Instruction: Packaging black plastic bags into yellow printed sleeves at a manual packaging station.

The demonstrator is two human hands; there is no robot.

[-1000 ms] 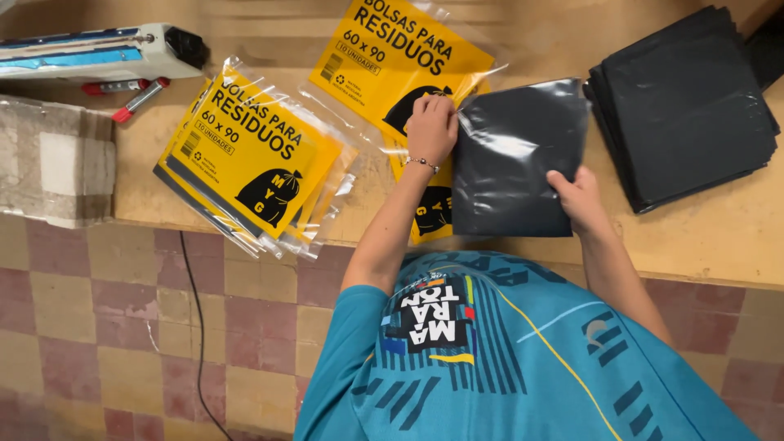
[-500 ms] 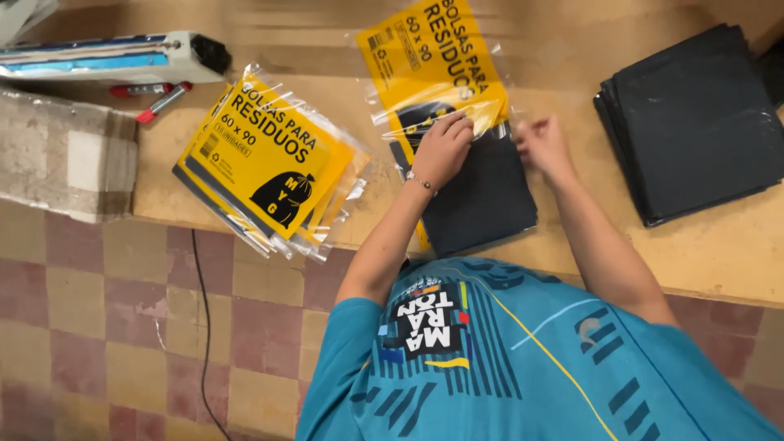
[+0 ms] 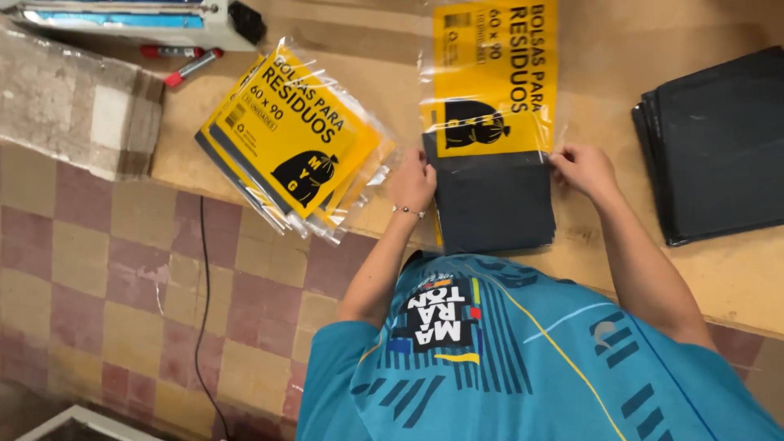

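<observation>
While the left hand [image 3: 412, 181] pinches the upper left corner of a folded black bag [image 3: 494, 200] and the right hand [image 3: 581, 169] grips its upper right corner, the bag lies flat on the wooden surface [image 3: 621, 98], close to the near edge, its top edge meeting the open mouth of a clear sleeve with a yellow label [image 3: 492, 77]. Both hands are closed narrowly on the bag's corners, fingers curled over the plastic. The bag looks thin, light and limp, and its smooth film is probably slippery, so it would likely sag or unfold if held at one point; the two top corners seem the sound place to hold it. To the left sits a fanned pile of filled yellow packets [image 3: 290, 143]; to the right, well apart, a stack of black bags [image 3: 719, 143]. A red marker [image 3: 192, 67] lies near the far left.
</observation>
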